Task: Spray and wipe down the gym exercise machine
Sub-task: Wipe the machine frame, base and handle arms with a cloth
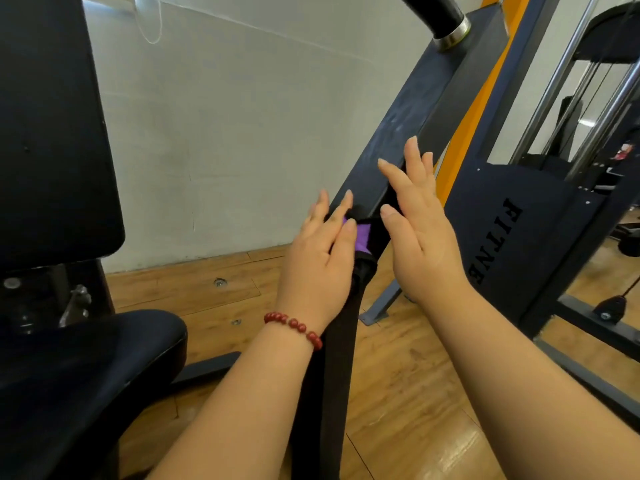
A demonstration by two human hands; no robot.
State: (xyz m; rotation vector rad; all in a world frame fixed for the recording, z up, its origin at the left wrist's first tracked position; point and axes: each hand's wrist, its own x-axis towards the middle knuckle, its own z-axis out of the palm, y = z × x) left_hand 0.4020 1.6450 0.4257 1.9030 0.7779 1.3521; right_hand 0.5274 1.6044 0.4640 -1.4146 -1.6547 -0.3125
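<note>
In the head view, the slanted dark beam [408, 109] of the exercise machine is rising over the wooden floor [398, 375]. The left hand [318, 265], wearing a red bead bracelet [294, 325], is pressing a purple cloth [362, 242] against the beam with straight fingers. The right hand [419, 233] is resting at the beam's right side, just beside the cloth, with fingers stretched and holding nothing. A black seat [86, 358] is standing left of the beam.

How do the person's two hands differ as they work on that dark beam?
The left hand rests on a purple cloth against the beam; the right hand holds nothing. The left wrist wears a red bead bracelet; the right wrist is bare. The right hand sits higher up the beam. Both have straight fingers.
</note>
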